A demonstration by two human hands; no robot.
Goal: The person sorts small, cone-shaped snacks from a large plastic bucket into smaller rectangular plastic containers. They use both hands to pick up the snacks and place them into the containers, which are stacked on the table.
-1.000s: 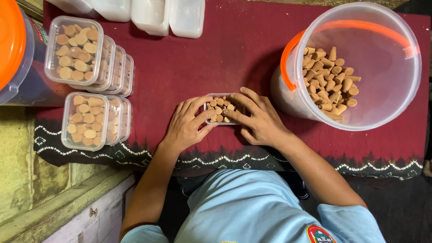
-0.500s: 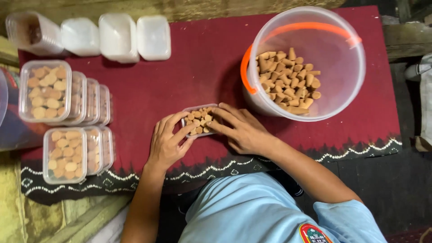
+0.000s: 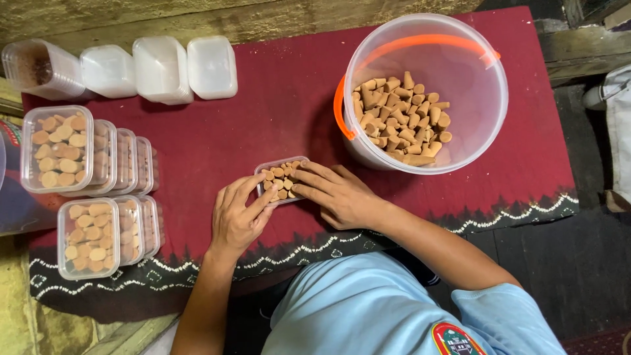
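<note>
Both hands stayed on the small clear plastic box [image 3: 281,181] since half a second earlier; only the camera view drifted slightly. Left hand [image 3: 238,217] lay flat, fingers loosely spread, steadying the box's near-left edge. Right hand [image 3: 336,196] rested with fingers extended over the tan cones [image 3: 279,177] inside, gripping nothing. Box sat on red cloth [image 3: 276,112], just beside clear bucket [image 3: 427,85] of cones. Filled boxes [image 3: 89,236] stacked at left; empty lidded tubs [image 3: 161,69] along far edge.
</note>
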